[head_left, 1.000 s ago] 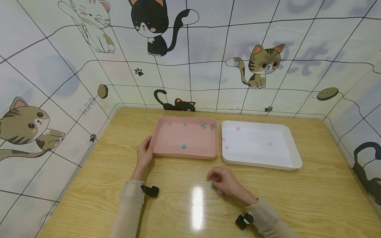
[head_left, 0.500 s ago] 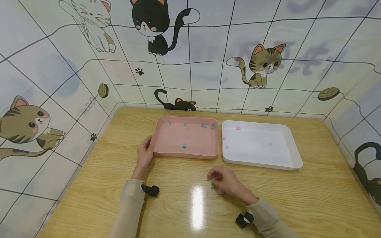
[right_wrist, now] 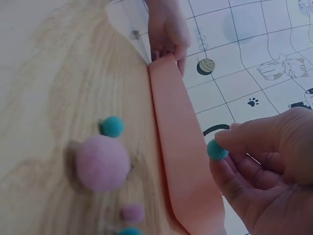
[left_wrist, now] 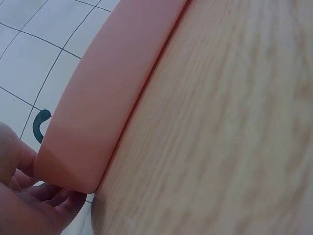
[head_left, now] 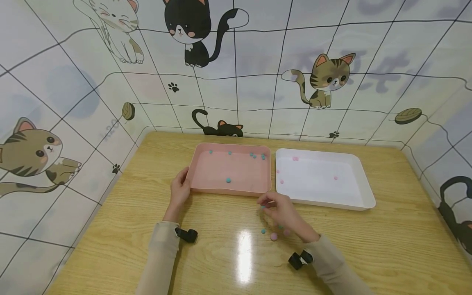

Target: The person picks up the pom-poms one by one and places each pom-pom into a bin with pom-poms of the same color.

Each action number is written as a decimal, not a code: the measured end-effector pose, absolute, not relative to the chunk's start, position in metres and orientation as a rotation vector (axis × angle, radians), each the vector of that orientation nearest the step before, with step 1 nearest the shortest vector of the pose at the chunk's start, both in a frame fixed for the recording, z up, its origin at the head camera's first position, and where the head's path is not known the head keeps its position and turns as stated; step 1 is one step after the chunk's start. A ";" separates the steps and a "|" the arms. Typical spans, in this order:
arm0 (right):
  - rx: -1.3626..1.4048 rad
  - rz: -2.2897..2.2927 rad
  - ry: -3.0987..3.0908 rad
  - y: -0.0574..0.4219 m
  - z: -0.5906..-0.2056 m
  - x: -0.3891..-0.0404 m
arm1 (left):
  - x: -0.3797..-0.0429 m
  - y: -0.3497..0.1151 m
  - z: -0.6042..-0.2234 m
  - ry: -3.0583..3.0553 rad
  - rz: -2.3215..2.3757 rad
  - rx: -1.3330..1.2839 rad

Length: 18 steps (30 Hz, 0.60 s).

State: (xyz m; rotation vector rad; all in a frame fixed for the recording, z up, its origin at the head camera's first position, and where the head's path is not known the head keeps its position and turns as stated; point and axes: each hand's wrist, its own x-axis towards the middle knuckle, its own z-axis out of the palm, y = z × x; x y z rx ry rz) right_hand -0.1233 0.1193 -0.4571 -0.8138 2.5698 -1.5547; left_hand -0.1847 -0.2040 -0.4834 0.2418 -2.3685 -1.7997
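Observation:
A small teal pom-pom is pinched between the thumb and fingertips of my right hand, which hovers above the table near the front right corner of the pink tray. My left hand grips that tray's left front corner, thumb at the rim and fingers curled at its side. Several teal pom-poms lie inside the pink tray. Below my right hand, a large pink pom-pom, a teal one and a small pink one lie on the wood, with another teal one cut off by the frame.
To the right of the pink tray stands a white tray with several pink pom-poms in it. Both sit on a wooden table, backed by a wall covering with cat drawings.
My right hand has lifted away from the pom-poms on the table toward the trays, carrying a teal pom-pom. Pom-poms it covered now show. The left hand keeps its hold.

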 end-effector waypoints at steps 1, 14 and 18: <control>-0.816 -1.556 2.583 0.118 -0.456 -0.125 | -0.185 -0.204 -0.483 -2.366 -1.803 0.242; -0.678 -1.671 2.657 0.107 -0.442 -0.155 | -0.166 -0.191 -0.444 -2.367 -1.824 0.218; -0.621 -1.707 2.650 0.103 -0.438 -0.165 | -0.167 -0.191 -0.446 -2.366 -1.821 0.220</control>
